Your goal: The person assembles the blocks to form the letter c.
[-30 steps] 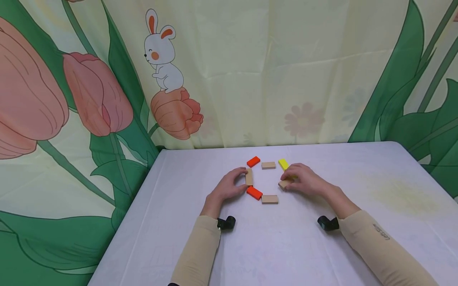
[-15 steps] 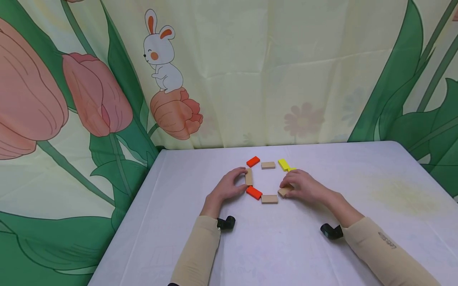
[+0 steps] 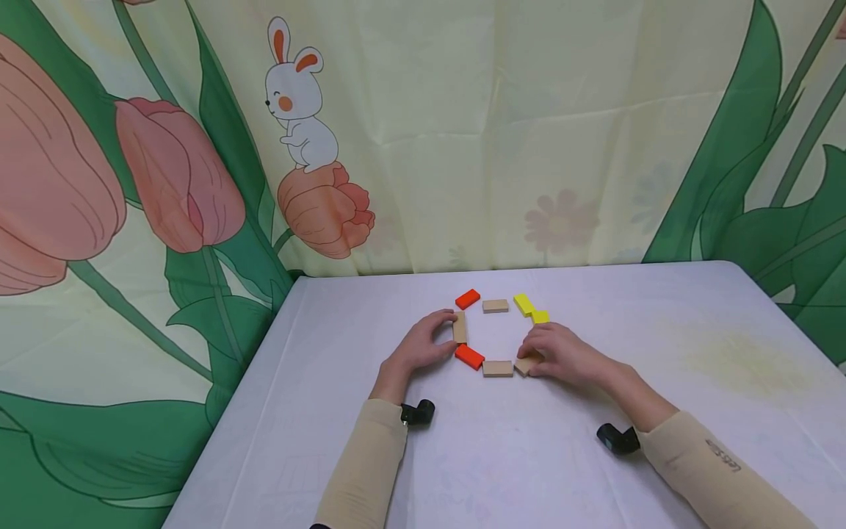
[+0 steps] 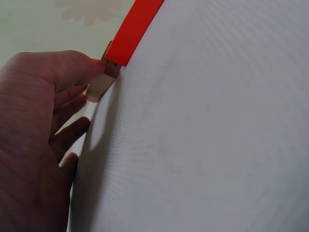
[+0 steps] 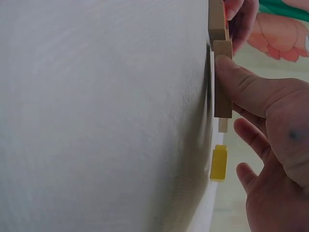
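Lying flat, coloured and plain wooden blocks form a rough ring on the white table. My left hand point(image 3: 427, 340) holds the upright-running plain block point(image 3: 460, 328) on the ring's left side, thumb at its near end and fingers at the far end. Just below that thumb is a red block point(image 3: 470, 357), also large in the left wrist view. My right hand point(image 3: 562, 353) pinches another plain block point(image 5: 223, 79) at the near right corner, close beside the near plain block point(image 3: 498, 369). Two yellow blocks point(image 3: 524, 304) touch corner to corner beyond my right hand.
A second red block point(image 3: 468, 298) and a plain block point(image 3: 496, 306) lie along the ring's far side. The white tabletop point(image 3: 502, 455) reaches back to a printed curtain point(image 3: 449, 132). Each wrist carries a small black camera point(image 3: 418, 412).
My right hand has drawn its plain block toward me, down to the near plain block's level, and the second yellow block has come into sight. The left hand stays put.
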The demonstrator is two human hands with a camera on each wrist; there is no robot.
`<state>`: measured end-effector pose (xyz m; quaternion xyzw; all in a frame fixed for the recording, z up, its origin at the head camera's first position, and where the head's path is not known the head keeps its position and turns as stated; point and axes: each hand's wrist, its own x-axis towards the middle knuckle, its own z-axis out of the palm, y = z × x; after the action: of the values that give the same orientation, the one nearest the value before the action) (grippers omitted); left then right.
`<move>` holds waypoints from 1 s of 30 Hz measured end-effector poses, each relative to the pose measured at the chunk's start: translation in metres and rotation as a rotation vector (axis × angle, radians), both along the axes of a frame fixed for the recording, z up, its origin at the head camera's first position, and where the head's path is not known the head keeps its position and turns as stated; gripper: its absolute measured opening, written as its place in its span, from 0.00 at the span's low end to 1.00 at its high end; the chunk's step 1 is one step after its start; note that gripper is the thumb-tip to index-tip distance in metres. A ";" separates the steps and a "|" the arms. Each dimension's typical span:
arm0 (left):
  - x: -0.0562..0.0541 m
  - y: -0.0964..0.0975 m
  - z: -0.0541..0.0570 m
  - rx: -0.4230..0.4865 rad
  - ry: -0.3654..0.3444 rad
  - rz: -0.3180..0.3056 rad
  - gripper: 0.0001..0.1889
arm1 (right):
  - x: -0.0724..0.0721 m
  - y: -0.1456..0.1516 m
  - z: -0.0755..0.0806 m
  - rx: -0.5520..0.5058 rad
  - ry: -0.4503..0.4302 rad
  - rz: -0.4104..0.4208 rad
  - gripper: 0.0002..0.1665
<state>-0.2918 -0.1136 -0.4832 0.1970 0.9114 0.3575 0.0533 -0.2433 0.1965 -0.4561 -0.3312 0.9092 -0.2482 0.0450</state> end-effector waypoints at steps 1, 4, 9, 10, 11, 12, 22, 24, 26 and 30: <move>0.000 0.000 0.000 0.002 0.001 -0.002 0.26 | 0.001 0.000 0.000 0.001 0.002 0.003 0.14; 0.000 0.000 0.000 0.003 0.005 -0.011 0.26 | 0.003 0.000 0.000 0.004 -0.002 0.001 0.14; 0.000 0.000 0.001 0.000 0.006 -0.012 0.26 | 0.005 0.000 0.000 0.008 0.004 0.005 0.14; 0.000 0.000 0.001 0.000 0.005 -0.010 0.26 | 0.005 0.000 0.000 0.008 0.007 0.008 0.14; 0.000 0.000 0.001 -0.001 0.004 -0.009 0.26 | 0.005 0.000 0.000 0.008 0.010 0.012 0.14; 0.000 -0.001 0.001 0.002 0.003 -0.009 0.26 | 0.005 0.000 0.000 0.006 0.012 0.014 0.14; 0.000 -0.002 -0.001 -0.003 0.014 -0.024 0.27 | 0.004 -0.001 -0.002 0.010 0.030 0.031 0.15; 0.000 -0.002 -0.001 0.000 0.016 -0.023 0.26 | 0.004 -0.002 -0.002 0.008 0.031 0.036 0.15; 0.000 -0.002 -0.001 0.004 0.019 -0.024 0.26 | 0.003 -0.002 -0.002 0.006 0.030 0.037 0.15; 0.000 -0.001 0.000 0.006 0.017 -0.022 0.26 | 0.001 -0.003 -0.001 0.006 0.033 0.045 0.15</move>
<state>-0.2920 -0.1151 -0.4836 0.2103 0.9084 0.3580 0.0488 -0.2423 0.1933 -0.4571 -0.3557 0.9028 -0.2391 0.0365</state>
